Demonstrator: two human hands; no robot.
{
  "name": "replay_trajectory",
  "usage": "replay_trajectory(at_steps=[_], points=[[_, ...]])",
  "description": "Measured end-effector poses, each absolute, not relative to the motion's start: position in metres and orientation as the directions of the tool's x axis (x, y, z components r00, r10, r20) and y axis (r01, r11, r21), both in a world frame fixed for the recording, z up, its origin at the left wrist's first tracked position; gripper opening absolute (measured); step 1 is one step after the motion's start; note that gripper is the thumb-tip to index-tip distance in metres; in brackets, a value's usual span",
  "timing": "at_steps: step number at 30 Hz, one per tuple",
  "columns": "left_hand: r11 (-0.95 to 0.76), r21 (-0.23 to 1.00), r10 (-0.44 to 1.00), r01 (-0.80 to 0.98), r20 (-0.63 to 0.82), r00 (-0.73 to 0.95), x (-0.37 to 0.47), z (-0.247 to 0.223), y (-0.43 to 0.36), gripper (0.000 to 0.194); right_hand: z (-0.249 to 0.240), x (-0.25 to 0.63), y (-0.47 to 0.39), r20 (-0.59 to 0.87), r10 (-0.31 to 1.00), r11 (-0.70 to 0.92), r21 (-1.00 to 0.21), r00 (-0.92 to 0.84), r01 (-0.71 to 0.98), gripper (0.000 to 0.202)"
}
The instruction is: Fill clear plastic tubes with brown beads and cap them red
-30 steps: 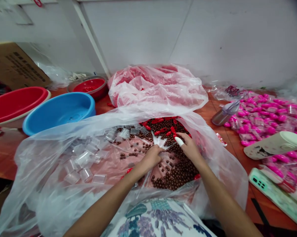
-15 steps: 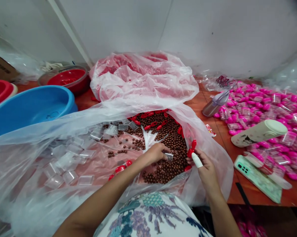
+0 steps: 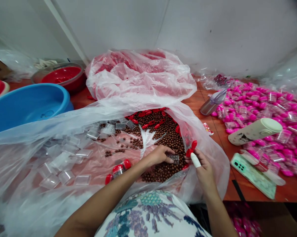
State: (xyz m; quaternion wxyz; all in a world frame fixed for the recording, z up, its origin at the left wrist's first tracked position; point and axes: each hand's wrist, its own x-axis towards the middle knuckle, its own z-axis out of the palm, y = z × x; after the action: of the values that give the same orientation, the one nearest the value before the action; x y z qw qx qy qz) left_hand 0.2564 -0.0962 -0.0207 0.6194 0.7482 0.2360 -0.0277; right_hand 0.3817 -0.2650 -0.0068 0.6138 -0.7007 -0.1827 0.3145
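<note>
My left hand [image 3: 160, 154] is closed on a small clear plastic container [image 3: 175, 160], held low among the brown candy balls [image 3: 163, 172]. Its thumb and fingers pinch the near end. To the right, a red plastic cap [image 3: 191, 148] with a narrow loop-like end stands up from the fingers of my right hand [image 3: 203, 164], whose thumb wears a white cover. Other red caps [image 3: 160, 123] lie on the balls toward the back. Several empty clear containers [image 3: 64, 161] are heaped on the left. Beside my left forearm lie red-capped clear containers [image 3: 118, 170].
Translucent plastic sheeting [image 3: 215, 164] surrounds the balls. A bulky bag of red pieces [image 3: 138, 72] sits behind, with a blue basin [image 3: 29, 102] at left. On the right are a pale flask [image 3: 254, 131], a grey bottle [image 3: 212, 102], a phone [image 3: 253, 176] and pink-capped containers [image 3: 257, 98].
My left hand has moved slightly right with the clear container, bringing it deeper into the balls and nearer my right hand. The right hand still holds the red cap. The view has shifted slightly.
</note>
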Motion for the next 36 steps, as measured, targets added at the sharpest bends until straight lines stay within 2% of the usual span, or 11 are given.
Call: replay_trajectory(at_steps=[6,12,15,19,24,30,36], points=[[0.0,0.952,0.325,0.306,-0.29,0.9,0.255,-0.026,-0.102,0.04,-0.01,0.382,-0.267,-0.213,0.641,-0.203,-0.974,0.737,-0.105,0.048],[0.2,0.948,0.399,0.249,-0.311,0.862,0.252,-0.025,-0.107,0.037,0.0,0.374,-0.26,-0.17,0.731,-0.211,-0.977,0.661,-0.019,0.042],[0.266,0.937,0.428,0.226,-0.325,0.843,0.247,-0.019,-0.11,0.037,0.004,0.369,-0.254,-0.116,0.767,-0.214,-0.973,0.631,0.082,0.034],[0.199,0.96,0.492,0.198,-0.272,0.827,0.236,-0.006,-0.114,0.033,0.007,0.364,-0.246,-0.002,0.836,-0.171,-0.951,0.549,0.257,0.03],[0.09,0.98,0.595,0.177,-0.195,0.779,0.219,0.005,-0.12,0.029,0.008,0.354,-0.237,0.079,0.864,-0.104,-0.938,0.497,0.33,0.035],[0.192,0.975,0.669,0.115,-0.215,0.712,0.206,0.012,-0.123,0.029,0.01,0.333,-0.226,0.171,0.814,-0.06,-0.926,0.556,0.372,0.035],[0.368,0.929,0.697,0.027,-0.295,0.654,0.194,0.018,-0.125,0.035,0.013,0.318,-0.216,0.23,0.831,-0.013,-0.902,0.507,0.431,0.041]])
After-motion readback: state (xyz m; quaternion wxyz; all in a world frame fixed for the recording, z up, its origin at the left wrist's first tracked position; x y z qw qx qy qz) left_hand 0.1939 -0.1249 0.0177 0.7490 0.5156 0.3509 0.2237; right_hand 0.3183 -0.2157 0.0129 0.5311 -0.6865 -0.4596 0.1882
